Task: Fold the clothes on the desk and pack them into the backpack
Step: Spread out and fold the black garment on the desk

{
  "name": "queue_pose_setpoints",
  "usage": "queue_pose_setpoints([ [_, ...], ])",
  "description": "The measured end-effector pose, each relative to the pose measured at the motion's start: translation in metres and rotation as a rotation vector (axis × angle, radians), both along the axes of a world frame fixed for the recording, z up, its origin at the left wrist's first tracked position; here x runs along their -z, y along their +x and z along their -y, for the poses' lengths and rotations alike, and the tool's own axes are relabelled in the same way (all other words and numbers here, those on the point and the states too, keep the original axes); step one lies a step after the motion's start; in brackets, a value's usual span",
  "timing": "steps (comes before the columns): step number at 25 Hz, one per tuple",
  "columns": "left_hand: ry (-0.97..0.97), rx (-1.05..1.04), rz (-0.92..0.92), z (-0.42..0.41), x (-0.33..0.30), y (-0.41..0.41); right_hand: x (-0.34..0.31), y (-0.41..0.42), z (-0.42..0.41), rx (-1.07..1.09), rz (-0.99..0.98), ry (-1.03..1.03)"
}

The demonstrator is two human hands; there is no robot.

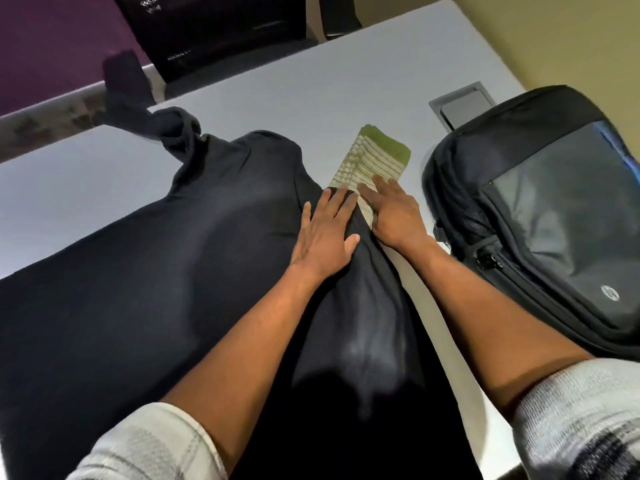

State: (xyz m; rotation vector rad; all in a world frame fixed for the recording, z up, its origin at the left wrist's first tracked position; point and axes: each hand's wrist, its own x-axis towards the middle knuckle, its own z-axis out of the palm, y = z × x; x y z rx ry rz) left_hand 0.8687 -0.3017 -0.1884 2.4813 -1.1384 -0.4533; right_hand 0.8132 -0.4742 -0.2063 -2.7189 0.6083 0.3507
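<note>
Striped green-and-cream folded garment (372, 157) lies on the grey desk (311, 81), its long axis running away from the person, between a large dark garment (156, 254) and the backpack (540, 220). The right hand (393, 214) presses flat on its near end, fingers straight, gripping nothing. The left hand (327, 233) rests flat on the dark garment just beside it. The backpack sits nearer the right hand and looks zipped closed.

A large dark fabric garment (156, 244) is spread across the pale grey desk (311, 81); the left hand (325, 233) presses it flat, the right hand (393, 216) rests on a folded green-and-cream striped cloth (372, 157) beside a black-and-grey backpack (540, 216)
</note>
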Motion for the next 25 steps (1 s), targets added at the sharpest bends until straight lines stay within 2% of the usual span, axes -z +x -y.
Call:
queue_pose_setpoints([
  [10, 0.011, -0.053, 0.063, 0.017, 0.009, 0.017, 0.001, 0.036, 0.017, 0.188, -0.006, -0.093],
  [16, 0.125, -0.039, 0.054, 0.037, 0.008, 0.047, -0.002, 0.050, 0.022, 0.255, 0.011, -0.135],
  [22, 0.363, -0.067, 0.091, 0.065, 0.010, 0.090, 0.009, 0.043, 0.021, 0.206, -0.008, -0.161],
  [25, 0.406, -0.099, 0.051, 0.059, 0.014, 0.094, 0.015, 0.039, 0.017, 0.192, -0.052, -0.181],
])
